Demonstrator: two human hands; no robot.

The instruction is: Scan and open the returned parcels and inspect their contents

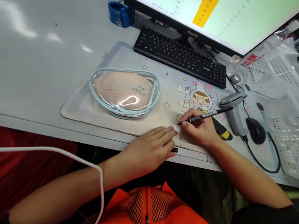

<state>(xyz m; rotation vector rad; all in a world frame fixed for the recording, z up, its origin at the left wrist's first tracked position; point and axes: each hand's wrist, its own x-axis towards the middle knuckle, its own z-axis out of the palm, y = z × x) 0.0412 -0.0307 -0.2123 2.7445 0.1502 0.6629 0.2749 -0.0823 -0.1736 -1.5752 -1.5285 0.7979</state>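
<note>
Pen (210,114), clamped in right grip (200,130), left grip (154,148) clasping probably its cap (175,150), both near desk edge (192,157)

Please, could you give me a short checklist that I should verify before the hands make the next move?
1. Pen in the right hand: ok, held between thumb and fingers.
2. White slip steadied: ok, the left hand has its fingertips at the slip's edge.
3. Pen tip touching the slip: cannot tell; it points there, but contact is too small to see.
4. Slip's whole face visible: not ok, fingers cover part of it.
5. Clear pouch apart from both hands: ok, it lies on the mat.
6. Black piece at the left hand identified: cannot tell, mostly hidden.
</note>
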